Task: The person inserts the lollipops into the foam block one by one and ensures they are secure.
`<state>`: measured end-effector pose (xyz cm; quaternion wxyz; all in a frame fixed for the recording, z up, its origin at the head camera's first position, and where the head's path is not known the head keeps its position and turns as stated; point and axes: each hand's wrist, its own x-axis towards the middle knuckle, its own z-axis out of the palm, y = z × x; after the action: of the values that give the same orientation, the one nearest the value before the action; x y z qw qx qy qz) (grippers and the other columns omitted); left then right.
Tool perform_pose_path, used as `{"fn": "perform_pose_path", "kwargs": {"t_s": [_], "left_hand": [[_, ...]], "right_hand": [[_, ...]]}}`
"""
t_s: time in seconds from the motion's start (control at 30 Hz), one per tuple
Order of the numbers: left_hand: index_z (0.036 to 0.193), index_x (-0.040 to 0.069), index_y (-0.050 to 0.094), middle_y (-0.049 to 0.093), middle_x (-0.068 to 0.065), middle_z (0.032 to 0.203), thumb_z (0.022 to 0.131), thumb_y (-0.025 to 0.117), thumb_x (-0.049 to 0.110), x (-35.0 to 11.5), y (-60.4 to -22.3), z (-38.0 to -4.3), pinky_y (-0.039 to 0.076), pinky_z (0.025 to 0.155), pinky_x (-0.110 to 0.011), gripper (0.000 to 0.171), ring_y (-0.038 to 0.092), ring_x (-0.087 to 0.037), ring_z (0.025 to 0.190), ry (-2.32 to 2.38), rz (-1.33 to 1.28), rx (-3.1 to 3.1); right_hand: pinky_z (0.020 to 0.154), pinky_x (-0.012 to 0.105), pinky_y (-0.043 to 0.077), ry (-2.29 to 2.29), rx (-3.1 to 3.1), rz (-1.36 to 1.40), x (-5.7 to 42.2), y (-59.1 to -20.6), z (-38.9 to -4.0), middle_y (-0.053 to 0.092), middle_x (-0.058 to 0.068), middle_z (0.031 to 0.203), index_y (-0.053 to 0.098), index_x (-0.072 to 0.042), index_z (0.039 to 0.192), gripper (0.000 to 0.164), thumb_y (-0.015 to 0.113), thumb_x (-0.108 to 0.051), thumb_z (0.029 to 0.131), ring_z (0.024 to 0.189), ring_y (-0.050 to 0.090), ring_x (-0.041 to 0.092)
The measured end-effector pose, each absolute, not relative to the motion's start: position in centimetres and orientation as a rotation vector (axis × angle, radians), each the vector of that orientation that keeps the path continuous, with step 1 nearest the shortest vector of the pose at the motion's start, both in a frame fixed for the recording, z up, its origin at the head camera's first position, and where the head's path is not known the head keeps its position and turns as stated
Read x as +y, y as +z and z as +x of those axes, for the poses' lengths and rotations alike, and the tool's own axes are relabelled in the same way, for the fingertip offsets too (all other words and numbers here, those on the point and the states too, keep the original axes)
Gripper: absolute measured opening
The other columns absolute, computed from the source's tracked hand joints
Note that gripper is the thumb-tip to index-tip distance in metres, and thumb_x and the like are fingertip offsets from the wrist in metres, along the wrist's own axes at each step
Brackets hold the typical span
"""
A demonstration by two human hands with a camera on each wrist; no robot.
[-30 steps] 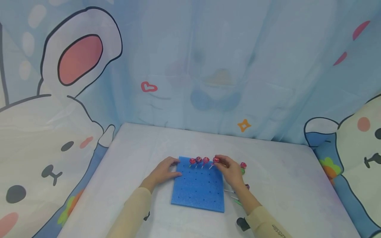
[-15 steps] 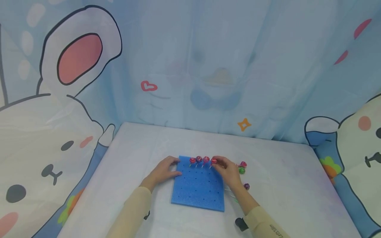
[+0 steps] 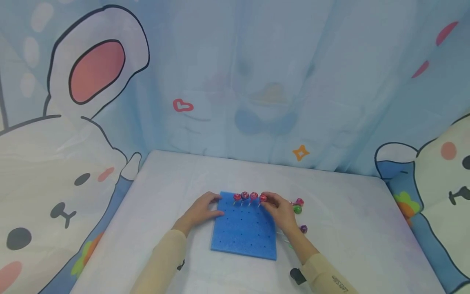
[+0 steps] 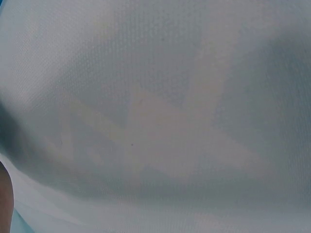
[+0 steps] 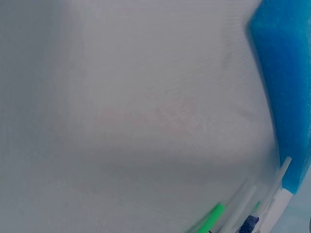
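Note:
A blue foam board (image 3: 244, 230) with rows of small holes lies flat on the table. Along its far edge, three wrapped lollipops, a red lollipop (image 3: 237, 197), a dark-wrapped lollipop (image 3: 244, 195) and a pink lollipop (image 3: 253, 196), stand in a row. At the right end of that row, my right hand (image 3: 283, 213) pinches a red lollipop (image 3: 262, 198) between thumb and fingertips, its stick pointing down at the board. My left hand (image 3: 200, 210) rests at the board's upper left edge, thumb and fingers spread against it.
Right of the board lie loose lollipops: a pink lollipop (image 3: 299, 202), a green lollipop (image 3: 297, 209) and a purple lollipop (image 3: 303, 229), partly behind my right arm. In the right wrist view, a green stick (image 5: 212, 218) lies near the foam edge. A printed curtain (image 3: 264, 61) hangs behind the table.
My right hand has brought the red lollipop slightly left, closer to the others in the row, and its stick is more upright. The left hand stays at the board's edge.

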<state>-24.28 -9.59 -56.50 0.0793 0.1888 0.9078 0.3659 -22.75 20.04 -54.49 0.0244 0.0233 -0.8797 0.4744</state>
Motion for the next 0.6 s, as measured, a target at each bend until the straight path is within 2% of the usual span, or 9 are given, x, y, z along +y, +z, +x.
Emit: {"fn": "perform_pose_path", "kwargs": {"t_s": [0.37,0.6], "left_hand": [[0.135,0.010,0.054,0.057,-0.006,0.129,0.087,0.074,0.040,-9.70,-56.53,-24.30,0.043,0.107,-0.039,0.061,0.053,-0.022,0.122,1.116,0.591,2.705],[0.134,0.010,0.054,0.058,-0.005,0.128,0.086,0.074,0.038,-9.73,-56.49,-24.35,0.043,0.106,-0.039,0.059,0.054,-0.021,0.121,1.122,0.610,2.709]], "right_hand": [[0.098,0.039,0.051,1.519,-2.728,0.069,20.08,-54.24,-22.67,0.063,0.007,0.129,0.060,-0.014,0.133,0.039,0.066,-0.020,0.095,0.121,0.058,0.024],[0.098,0.040,0.050,1.540,-2.722,0.077,20.54,-54.18,-22.61,0.060,0.008,0.133,0.057,-0.015,0.137,0.044,0.065,-0.027,0.095,0.125,0.056,0.025]]}}
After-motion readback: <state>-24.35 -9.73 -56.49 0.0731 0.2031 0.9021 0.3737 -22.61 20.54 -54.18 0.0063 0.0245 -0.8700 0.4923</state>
